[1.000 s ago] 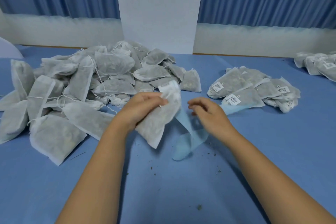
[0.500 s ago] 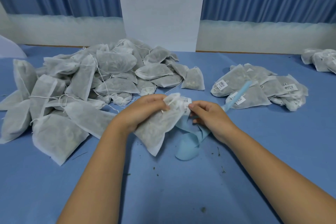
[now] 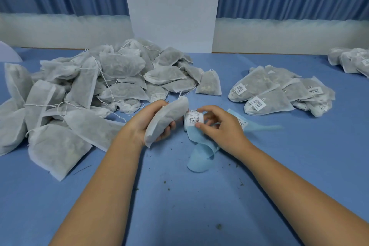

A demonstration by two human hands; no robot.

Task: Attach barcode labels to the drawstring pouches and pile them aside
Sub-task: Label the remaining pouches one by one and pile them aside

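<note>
Tipped back leftward since the earlier frame, the pouch [image 3: 167,120] sits at frame centre, gripped round its middle by the left hand [image 3: 139,126]. It looks soft and light, best held by its sides. Beside it, the right hand [image 3: 221,128] pinches a label [image 3: 193,119] on the blue strip [image 3: 201,146].

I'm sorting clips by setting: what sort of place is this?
Probably a packing or labelling workbench: a big heap of unlabelled pouches on a blue table, a smaller pile of barcoded pouches, and a roll of labels pinched in the right hand while the left hand grips one pouch.
</note>
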